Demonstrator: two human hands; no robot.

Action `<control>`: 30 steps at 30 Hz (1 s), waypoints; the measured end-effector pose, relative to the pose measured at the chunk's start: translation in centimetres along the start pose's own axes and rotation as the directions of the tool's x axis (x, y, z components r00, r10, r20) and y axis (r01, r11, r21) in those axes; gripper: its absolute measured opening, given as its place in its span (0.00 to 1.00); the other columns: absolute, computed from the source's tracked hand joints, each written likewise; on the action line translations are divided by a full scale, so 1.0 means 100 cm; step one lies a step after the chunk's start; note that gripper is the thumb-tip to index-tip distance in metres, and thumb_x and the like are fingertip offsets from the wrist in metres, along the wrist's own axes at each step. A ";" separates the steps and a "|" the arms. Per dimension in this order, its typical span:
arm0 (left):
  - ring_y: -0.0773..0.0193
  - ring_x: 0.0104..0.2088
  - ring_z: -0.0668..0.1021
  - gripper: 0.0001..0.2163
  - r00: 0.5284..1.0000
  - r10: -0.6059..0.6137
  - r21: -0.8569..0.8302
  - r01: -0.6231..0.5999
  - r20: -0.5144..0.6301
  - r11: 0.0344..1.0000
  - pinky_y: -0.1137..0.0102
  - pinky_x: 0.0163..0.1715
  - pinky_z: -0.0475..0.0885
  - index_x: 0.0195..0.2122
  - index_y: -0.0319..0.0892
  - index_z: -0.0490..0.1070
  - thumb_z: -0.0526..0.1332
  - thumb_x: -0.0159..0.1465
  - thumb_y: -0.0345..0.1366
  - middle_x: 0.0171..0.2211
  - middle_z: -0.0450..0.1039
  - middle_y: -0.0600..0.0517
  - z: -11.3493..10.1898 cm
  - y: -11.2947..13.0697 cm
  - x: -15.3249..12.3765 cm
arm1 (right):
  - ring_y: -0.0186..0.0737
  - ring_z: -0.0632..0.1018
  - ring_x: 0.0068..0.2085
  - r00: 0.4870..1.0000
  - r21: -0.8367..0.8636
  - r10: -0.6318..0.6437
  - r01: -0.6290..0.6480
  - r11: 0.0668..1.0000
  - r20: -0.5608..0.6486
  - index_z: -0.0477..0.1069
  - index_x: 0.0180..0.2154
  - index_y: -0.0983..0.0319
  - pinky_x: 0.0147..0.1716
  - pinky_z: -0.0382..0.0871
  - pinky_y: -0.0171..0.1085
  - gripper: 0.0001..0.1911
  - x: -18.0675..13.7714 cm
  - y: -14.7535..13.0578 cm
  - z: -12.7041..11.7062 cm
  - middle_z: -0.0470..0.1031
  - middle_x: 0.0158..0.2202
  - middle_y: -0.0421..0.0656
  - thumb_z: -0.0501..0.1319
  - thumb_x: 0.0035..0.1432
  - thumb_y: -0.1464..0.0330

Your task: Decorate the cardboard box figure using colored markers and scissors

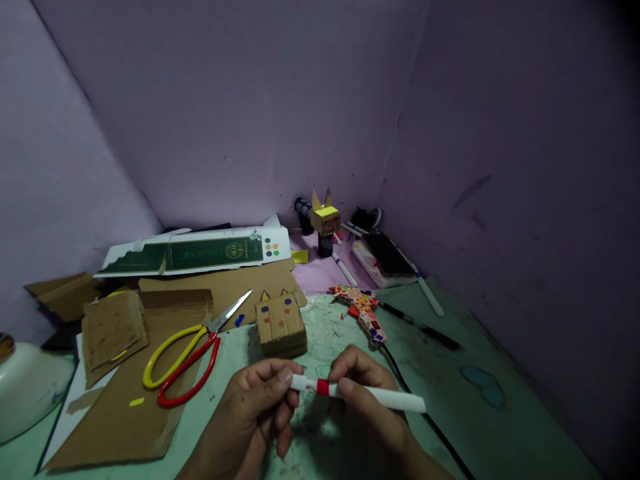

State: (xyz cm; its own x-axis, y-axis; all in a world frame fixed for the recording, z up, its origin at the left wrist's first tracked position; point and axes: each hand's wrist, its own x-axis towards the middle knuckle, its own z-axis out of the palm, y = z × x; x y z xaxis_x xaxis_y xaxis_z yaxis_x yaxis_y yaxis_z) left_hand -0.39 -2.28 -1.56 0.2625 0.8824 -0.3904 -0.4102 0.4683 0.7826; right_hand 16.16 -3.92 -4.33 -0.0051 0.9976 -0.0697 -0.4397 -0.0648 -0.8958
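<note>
Both hands grip a white marker with a red band (360, 392) low in the middle of the view. My left hand (255, 407) pinches its left end, the cap side. My right hand (367, 393) is wrapped round the barrel just right of the red band. The marker lies level above the green mat (450, 373). Just beyond the hands stands a small cardboard box with drawn dots and ears (280, 325).
Yellow and red scissors (187, 360) lie on brown cardboard sheets (125, 400) at the left. A decorated glue gun (363, 310) with a black cord, pens (430, 297), a phone (387, 257) and a small cardboard figure (325, 220) sit further back. A white bowl (27, 390) is far left.
</note>
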 end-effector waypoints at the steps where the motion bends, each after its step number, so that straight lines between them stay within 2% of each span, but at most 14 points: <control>1: 0.75 0.14 0.65 0.14 1.000 -0.002 0.000 0.002 0.000 1.000 0.81 0.09 0.65 0.29 0.35 0.79 0.78 0.47 0.39 0.16 0.70 0.56 0.000 0.000 0.000 | 0.29 0.68 0.20 1.000 -0.001 0.007 -0.007 1.000 0.005 0.76 0.26 0.63 0.22 0.55 0.30 0.25 0.000 0.000 0.000 0.72 0.17 0.37 0.74 0.42 0.47; 7: 0.77 0.12 0.63 0.18 0.999 -0.010 0.024 0.011 -0.047 1.000 0.82 0.07 0.62 0.28 0.37 0.78 0.79 0.43 0.43 0.16 0.72 0.55 0.005 0.003 -0.001 | 0.29 0.67 0.19 1.000 -0.035 0.025 -0.025 0.999 0.005 0.74 0.25 0.63 0.21 0.53 0.30 0.27 0.000 0.000 0.001 0.71 0.16 0.37 0.74 0.40 0.45; 13: 0.77 0.13 0.63 0.18 0.997 0.017 0.075 -0.011 -0.076 0.997 0.82 0.09 0.63 0.28 0.37 0.77 0.79 0.43 0.43 0.16 0.72 0.56 0.012 0.005 -0.005 | 0.29 0.67 0.18 1.000 -0.017 0.020 -0.020 1.000 0.019 0.75 0.25 0.63 0.21 0.55 0.30 0.26 0.001 0.003 0.000 0.71 0.16 0.37 0.74 0.42 0.46; 21: 0.72 0.14 0.72 0.16 0.969 0.225 0.288 -0.189 -0.099 0.939 0.78 0.14 0.70 0.29 0.38 0.77 0.76 0.47 0.44 0.19 0.77 0.54 0.012 -0.001 -0.007 | 0.29 0.64 0.16 0.991 0.213 0.079 -0.101 0.972 0.108 0.73 0.28 0.62 0.18 0.59 0.29 0.19 0.009 0.017 -0.005 0.69 0.14 0.35 0.72 0.49 0.54; 30: 0.75 0.11 0.67 0.18 0.996 0.089 0.177 -0.084 -0.023 0.981 0.79 0.10 0.67 0.28 0.39 0.74 0.76 0.47 0.46 0.18 0.77 0.54 0.011 -0.001 -0.006 | 0.30 0.67 0.17 0.992 0.167 0.062 -0.081 0.983 0.114 0.73 0.27 0.63 0.20 0.59 0.30 0.20 0.006 0.013 -0.005 0.71 0.15 0.36 0.73 0.49 0.53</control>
State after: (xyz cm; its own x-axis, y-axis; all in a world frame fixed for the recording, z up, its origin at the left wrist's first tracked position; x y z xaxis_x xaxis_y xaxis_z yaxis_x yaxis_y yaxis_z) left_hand 0.52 -2.92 -0.89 0.2046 0.9216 -0.3299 -0.2696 0.3771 0.8861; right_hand 16.02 -3.38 -5.77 -0.1349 0.9881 -0.0743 -0.5818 -0.1397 -0.8012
